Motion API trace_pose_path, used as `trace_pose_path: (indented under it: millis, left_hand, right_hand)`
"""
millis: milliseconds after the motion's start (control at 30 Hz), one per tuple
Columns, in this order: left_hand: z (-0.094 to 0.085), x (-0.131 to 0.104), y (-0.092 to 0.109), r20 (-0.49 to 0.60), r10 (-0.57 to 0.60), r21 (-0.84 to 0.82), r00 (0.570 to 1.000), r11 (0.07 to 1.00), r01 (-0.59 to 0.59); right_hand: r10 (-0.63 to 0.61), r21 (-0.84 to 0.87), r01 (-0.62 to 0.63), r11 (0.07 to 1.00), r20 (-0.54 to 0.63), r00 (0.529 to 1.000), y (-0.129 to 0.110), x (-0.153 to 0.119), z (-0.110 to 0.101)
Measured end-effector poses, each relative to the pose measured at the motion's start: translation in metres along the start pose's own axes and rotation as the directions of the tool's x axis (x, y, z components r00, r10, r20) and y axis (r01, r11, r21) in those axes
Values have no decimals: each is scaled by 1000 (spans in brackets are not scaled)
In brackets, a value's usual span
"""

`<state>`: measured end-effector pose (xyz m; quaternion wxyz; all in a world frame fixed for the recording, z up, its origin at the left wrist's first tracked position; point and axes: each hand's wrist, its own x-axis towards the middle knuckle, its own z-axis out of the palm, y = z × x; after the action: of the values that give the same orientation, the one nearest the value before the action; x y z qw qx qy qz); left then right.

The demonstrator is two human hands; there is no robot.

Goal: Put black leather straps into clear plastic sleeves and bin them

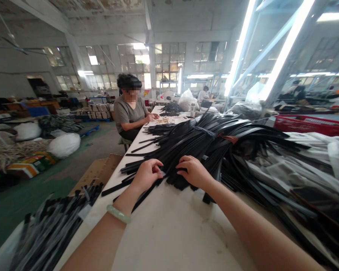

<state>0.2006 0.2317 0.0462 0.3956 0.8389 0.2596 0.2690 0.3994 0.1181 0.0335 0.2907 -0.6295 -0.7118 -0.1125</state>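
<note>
A large heap of long, flat black straps lies across the white table, their cut ends pointing toward me and to the left. My left hand, with a pale green bangle on the wrist, pinches at a black strap at the heap's near edge. The fingertips partly hide the hold. To its right, my right hand rests over the strap ends, fingers bent and a gap between thumb and forefinger. Blue ties and an orange-brown band bind parts of the heap.
A co-worker sits at the table's left side, hands near small light-coloured pieces. More straps stand below the left edge by a cardboard sheet. White plastic sheeting and a red crate lie at right.
</note>
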Motion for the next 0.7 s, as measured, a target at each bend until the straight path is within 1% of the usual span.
trace_pose_path:
  millis: [100, 167, 300, 367, 467, 567, 700]
  left_hand:
    - [0, 0, -1, -7, 9, 2, 1000, 1000, -9]
    - [1, 1, -2, -10, 17, -2, 1000, 1000, -17]
    - [1, 1, -3, -17, 20, 7, 1000, 1000, -20]
    - [0, 1, -4, -34, 34, 24, 999, 999, -34]
    - [-1, 2, -5, -44, 41, 32, 998, 999, -40]
    - [-2, 3, -5, -36, 20, 2, 999, 1000, -20]
    - [-3, 2, -3, -31, 5, -22, 1000, 1000, -6]
  right_hand:
    - [4, 16, -4, 1000, -21, 1000, -1, 0, 1]
    - [-1, 29, 3, 1000, -62, 998, -6, 1, 0]
    - [-48, 15, 50, 999, -143, 989, -31, 3, -9]
    - [-56, -35, 52, 998, -123, 991, -46, 3, -12]
    - [-1, -126, -6, 992, -54, 999, -57, 3, -11]
    - [58, -160, -59, 985, -10, 998, -55, 2, -4]
    - [58, -167, -58, 984, -8, 998, -49, 0, 1]
